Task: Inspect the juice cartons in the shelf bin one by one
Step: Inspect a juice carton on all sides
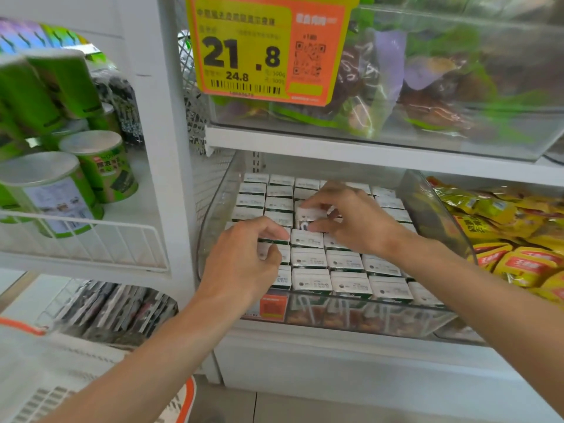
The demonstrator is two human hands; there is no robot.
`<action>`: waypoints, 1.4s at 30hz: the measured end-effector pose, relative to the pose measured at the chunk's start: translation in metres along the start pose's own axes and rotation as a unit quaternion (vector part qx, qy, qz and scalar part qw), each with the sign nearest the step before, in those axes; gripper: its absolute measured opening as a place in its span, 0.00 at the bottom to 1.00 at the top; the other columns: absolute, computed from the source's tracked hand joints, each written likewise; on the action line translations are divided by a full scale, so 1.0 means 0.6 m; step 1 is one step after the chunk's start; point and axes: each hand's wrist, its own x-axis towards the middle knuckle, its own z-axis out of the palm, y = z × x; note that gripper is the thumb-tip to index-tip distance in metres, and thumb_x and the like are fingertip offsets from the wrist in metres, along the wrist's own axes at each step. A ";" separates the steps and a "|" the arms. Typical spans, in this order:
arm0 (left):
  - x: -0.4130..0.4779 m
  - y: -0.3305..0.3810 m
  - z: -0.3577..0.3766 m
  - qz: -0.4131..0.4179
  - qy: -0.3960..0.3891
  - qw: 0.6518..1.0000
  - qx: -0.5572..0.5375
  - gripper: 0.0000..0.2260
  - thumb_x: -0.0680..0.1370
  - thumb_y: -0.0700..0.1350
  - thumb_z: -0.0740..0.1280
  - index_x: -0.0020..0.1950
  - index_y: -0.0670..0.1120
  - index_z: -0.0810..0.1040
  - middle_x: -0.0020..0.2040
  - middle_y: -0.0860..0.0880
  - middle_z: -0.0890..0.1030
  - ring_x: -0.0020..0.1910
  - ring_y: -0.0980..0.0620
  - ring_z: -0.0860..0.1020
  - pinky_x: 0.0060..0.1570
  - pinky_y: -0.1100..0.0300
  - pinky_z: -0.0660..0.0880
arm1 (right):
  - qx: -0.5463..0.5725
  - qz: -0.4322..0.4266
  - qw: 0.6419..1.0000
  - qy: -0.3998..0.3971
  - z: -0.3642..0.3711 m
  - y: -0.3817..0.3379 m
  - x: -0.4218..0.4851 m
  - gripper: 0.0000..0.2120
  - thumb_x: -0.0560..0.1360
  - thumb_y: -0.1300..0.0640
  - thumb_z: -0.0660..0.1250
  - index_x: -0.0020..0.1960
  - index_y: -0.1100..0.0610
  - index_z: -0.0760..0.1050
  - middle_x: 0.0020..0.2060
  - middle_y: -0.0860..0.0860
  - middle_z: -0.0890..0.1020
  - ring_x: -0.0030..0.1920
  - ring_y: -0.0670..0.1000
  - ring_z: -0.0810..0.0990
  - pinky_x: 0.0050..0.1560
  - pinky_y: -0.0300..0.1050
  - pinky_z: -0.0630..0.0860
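Cartons [309, 257] fill the bin [369, 320]; right hand [361, 222] pinches a raised carton [307, 215]; left hand [241, 262] grip unclear.

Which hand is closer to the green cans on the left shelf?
Left. The left hand sits at the bin's left side, right of the green cans; the right hand pinches a raised carton farther right, mid-bin.

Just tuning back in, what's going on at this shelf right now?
A person is working through a clear bin packed with rows of white cartons on a shop shelf. The right hand pinches one carton near the middle of the bin, raised a little above its neighbours. The left hand rests with curled fingers on the cartons at the left side; whether it grips one is unclear. The other cartons sit in their rows.
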 end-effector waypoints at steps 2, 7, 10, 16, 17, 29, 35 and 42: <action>0.000 -0.001 0.001 -0.003 0.002 1.000 0.001 0.12 0.81 0.39 0.69 0.55 0.57 0.83 0.58 0.62 0.82 0.59 0.63 0.77 0.57 0.68 0.66 | -0.033 -0.008 0.999 -0.012 0.003 0.004 0.000 0.19 0.80 0.55 0.75 0.70 0.51 0.81 0.57 0.46 0.78 0.63 0.53 0.77 0.63 0.44 0.73; 0.003 -0.006 0.004 -0.006 0.020 1.000 0.011 0.12 0.81 0.38 0.69 0.54 0.56 0.84 0.54 0.63 0.82 0.56 0.64 0.76 0.45 0.84 0.63 | -0.026 -0.013 0.998 -0.049 0.002 -0.004 0.009 0.12 0.83 0.48 0.69 0.64 0.50 0.85 0.56 0.46 0.84 0.61 0.49 0.77 0.67 0.48 0.73; 0.005 -0.007 0.005 -0.006 0.023 1.000 0.016 0.12 0.81 0.38 0.69 0.55 0.55 0.84 0.54 0.62 0.81 0.55 0.63 0.75 0.44 0.85 0.63 | 0.008 0.004 1.000 -0.013 0.013 -0.016 0.022 0.14 0.79 0.44 0.73 0.62 0.49 0.85 0.52 0.44 0.82 0.55 0.44 0.77 0.60 0.43 0.74; 0.005 -0.006 0.007 -0.010 0.033 0.999 0.017 0.12 0.80 0.38 0.69 0.54 0.55 0.84 0.53 0.62 0.82 0.50 0.68 0.76 0.45 0.84 0.65 | -0.043 -0.039 0.997 -0.057 0.013 -0.025 0.054 0.13 0.79 0.45 0.74 0.60 0.50 0.84 0.52 0.43 0.80 0.54 0.46 0.73 0.55 0.42 0.70; 0.006 -0.006 0.007 -0.011 0.035 0.999 0.016 0.12 0.80 0.38 0.69 0.54 0.55 0.84 0.52 0.63 0.82 0.49 0.72 0.75 0.46 0.84 0.65 | -0.059 -0.043 0.995 -0.072 0.010 -0.026 0.060 0.14 0.79 0.45 0.74 0.61 0.50 0.84 0.52 0.44 0.80 0.54 0.46 0.72 0.54 0.40 0.68; 0.009 -0.011 0.011 -0.034 0.054 0.998 -0.006 0.13 0.79 0.37 0.69 0.52 0.56 0.83 0.50 0.63 0.82 0.50 0.74 0.75 0.50 0.73 0.67 | -0.024 -0.026 0.988 -0.148 -0.004 -0.028 0.077 0.15 0.79 0.46 0.74 0.61 0.55 0.84 0.54 0.50 0.83 0.55 0.51 0.80 0.55 0.45 0.78; 0.010 -0.011 0.013 -0.026 0.078 0.996 -0.037 0.14 0.79 0.36 0.69 0.58 0.53 0.78 0.52 0.60 0.81 0.54 0.63 0.78 0.62 0.58 0.75 | 0.157 0.002 0.986 -0.054 -0.020 -0.020 0.050 0.16 0.78 0.49 0.76 0.62 0.55 0.82 0.56 0.51 0.85 0.52 0.41 0.83 0.50 0.25 0.75; 0.015 -0.010 0.012 0.006 0.057 0.994 -0.088 0.30 0.84 0.41 0.68 0.82 0.58 0.61 0.71 0.59 0.75 0.67 0.54 0.77 0.69 0.47 0.75 | 0.177 -0.078 0.976 0.099 -0.014 -0.044 -0.019 0.15 0.80 0.56 0.75 0.64 0.58 0.82 0.55 0.48 0.87 0.55 0.41 0.85 0.60 0.37 0.80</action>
